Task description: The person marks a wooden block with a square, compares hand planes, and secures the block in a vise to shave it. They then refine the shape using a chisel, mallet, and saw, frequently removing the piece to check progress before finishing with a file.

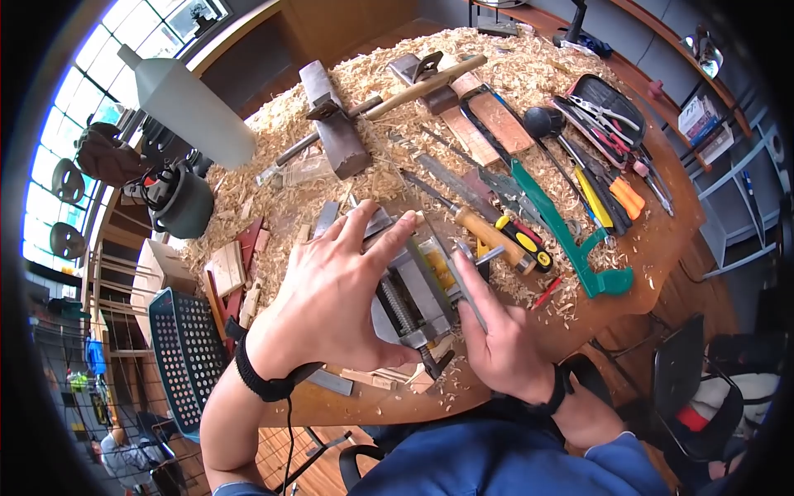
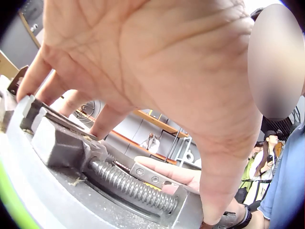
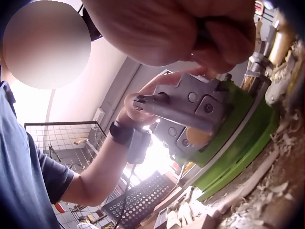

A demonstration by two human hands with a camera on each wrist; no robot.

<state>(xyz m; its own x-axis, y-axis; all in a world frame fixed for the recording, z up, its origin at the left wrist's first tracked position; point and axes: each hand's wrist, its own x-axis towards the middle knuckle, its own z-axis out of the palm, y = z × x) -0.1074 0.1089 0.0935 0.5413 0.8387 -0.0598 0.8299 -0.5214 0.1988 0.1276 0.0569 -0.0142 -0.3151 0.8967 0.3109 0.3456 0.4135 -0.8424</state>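
Note:
A grey metal vise (image 1: 426, 293) stands near the table's front edge, its threaded screw (image 2: 138, 191) lengthwise under my left palm; a green base (image 3: 228, 160) shows from the right wrist. My left hand (image 1: 327, 298) spans the vise, fingers spread and fairly straight toward the far end, thumb down by the near end of the screw. Beside the vise, my right hand (image 1: 514, 351) grips a slim, flat grey metal tool (image 1: 473, 296), index finger stretched along it. Its far tip lies close to my left index fingertip; the rear end is hidden in the curled fingers.
Wood shavings (image 1: 372, 74) cover much of the table. Wooden planes (image 1: 335, 128) lie beyond the vise. To the right are a wooden-handled tool (image 1: 492, 238), a green-handled saw (image 1: 571, 248) and a tool pouch (image 1: 608, 103). A white bottle (image 1: 194, 112) and perforated basket (image 1: 178, 355) are left.

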